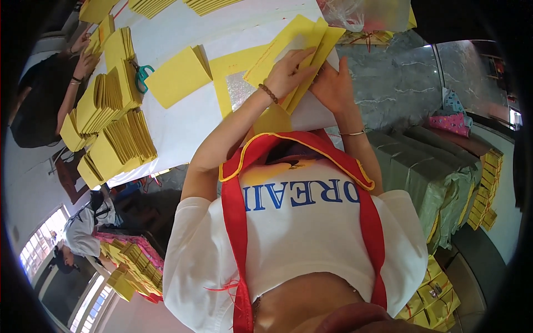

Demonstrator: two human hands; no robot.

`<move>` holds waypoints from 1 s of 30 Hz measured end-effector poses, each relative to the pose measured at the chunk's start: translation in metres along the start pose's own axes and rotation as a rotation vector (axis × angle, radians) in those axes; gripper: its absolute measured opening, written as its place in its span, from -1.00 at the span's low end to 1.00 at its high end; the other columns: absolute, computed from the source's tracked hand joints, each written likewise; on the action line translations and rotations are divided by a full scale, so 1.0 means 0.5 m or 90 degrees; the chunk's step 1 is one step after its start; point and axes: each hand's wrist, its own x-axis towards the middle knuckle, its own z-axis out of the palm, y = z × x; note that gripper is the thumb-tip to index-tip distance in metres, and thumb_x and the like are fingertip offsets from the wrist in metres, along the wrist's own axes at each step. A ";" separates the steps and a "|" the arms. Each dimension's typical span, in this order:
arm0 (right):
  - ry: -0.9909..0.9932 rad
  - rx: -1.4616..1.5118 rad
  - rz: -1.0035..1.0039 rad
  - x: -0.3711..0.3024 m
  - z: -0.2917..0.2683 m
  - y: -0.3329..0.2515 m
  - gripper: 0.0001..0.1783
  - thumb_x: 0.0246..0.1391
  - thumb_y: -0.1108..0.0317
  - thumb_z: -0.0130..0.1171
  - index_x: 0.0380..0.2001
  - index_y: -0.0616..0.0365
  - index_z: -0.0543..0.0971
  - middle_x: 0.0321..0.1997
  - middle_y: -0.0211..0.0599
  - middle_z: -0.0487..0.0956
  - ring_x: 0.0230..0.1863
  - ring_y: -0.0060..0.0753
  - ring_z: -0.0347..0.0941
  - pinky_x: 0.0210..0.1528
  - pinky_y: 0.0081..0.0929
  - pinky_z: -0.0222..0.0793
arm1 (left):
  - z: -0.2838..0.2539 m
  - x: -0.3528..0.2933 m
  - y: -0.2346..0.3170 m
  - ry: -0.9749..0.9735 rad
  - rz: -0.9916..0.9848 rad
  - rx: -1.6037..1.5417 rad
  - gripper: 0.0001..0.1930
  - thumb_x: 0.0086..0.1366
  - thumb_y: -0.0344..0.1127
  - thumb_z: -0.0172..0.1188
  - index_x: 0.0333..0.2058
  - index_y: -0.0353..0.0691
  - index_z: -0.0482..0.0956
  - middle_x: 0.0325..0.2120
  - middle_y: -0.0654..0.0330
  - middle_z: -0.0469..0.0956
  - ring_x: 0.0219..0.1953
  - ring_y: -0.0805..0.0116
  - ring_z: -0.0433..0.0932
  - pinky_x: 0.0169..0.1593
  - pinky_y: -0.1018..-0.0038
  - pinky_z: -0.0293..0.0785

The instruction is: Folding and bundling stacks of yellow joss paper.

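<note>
Folded yellow paper sheets (300, 34) lie at a slant on the white table near its right edge, their long flaps standing partly raised. My left hand (287, 72), with a beaded bracelet at its wrist, lies across them with its fingers stretched out. Beside their right edge is my right hand (333, 87), its thumb raised apart; its other fingertips are partly hidden at the paper's edge. Beneath lies a larger yellow sheet (223, 66) with a shiny pale rectangle (242, 90). Left of it rests a folded yellow piece (179, 75).
Teal-handled scissors (144, 77) lie by several stacks of yellow folded pieces (114, 130) on the table's left. A person (44, 100) works beyond them. A clear plastic bag (361, 14) sits at the far right. Grey-green wrapped bundles (416, 172) stand to my right.
</note>
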 end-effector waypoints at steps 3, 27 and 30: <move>-0.003 0.003 -0.011 0.000 0.000 0.002 -0.17 0.12 -0.30 -0.57 0.25 0.12 -0.03 0.29 -0.21 0.06 0.28 -0.24 0.00 0.27 -0.17 -0.14 | 0.009 0.000 0.016 0.018 -0.069 0.054 -0.34 0.04 -0.10 0.24 0.11 -0.15 0.26 -0.09 -0.06 0.39 -0.07 0.03 0.40 -0.04 0.34 0.35; -0.008 0.038 0.001 0.009 -0.011 0.004 -0.15 0.11 -0.32 -0.56 0.22 0.15 0.02 0.23 -0.22 0.15 0.23 -0.24 0.04 0.27 -0.24 -0.12 | 0.012 -0.018 0.000 0.089 -0.109 0.051 -0.81 0.19 -0.31 0.05 -0.25 -0.25 0.45 -0.52 -0.03 0.49 -0.48 0.12 0.51 -0.37 0.36 0.42; -0.004 0.027 -0.005 0.008 -0.007 0.005 -0.14 0.10 -0.32 -0.51 0.24 0.15 -0.02 0.28 -0.16 0.08 0.29 -0.20 -0.02 0.29 -0.17 -0.18 | 0.016 -0.020 0.002 0.134 -0.100 0.059 -0.74 0.20 -0.33 0.05 -0.13 -0.26 0.41 -0.35 0.02 0.50 -0.43 0.23 0.49 -0.33 0.41 0.40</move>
